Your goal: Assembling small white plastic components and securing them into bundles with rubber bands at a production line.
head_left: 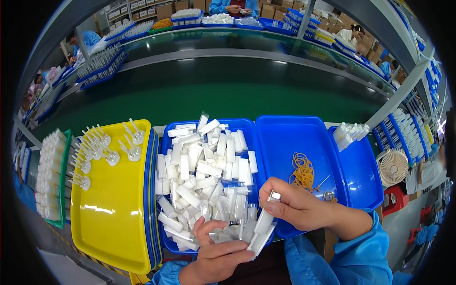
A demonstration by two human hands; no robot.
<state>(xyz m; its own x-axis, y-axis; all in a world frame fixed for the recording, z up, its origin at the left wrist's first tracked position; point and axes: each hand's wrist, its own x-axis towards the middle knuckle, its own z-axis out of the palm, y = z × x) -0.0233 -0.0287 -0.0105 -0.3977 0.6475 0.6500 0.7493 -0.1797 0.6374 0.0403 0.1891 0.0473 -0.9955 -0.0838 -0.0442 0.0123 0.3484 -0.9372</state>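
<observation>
1. The held white oblong cases (262, 224) slant between the two hands, long axis running from about 1 o'clock to 7 o'clock, above the 5 o'clock corner of the filled blue tray (244, 125).
2. The right hand (298, 206) lies at their 2 o'clock side, its grip pinching the upper end between thumb and fingers; a small shiny tip shows there.
3. The left hand (216, 259) lies at their 8 o'clock side, fingertips touching the lower end, one finger raised and curled. Whether its grip pinches them, I cannot tell.
4. Both hands touch the cases, so neither is nearer.
5. Toward 11 o'clock from them lies the loose pile of similar cases (204, 168); toward 1 o'clock, rubber bands (304, 173) in another blue tray (292, 135).
</observation>
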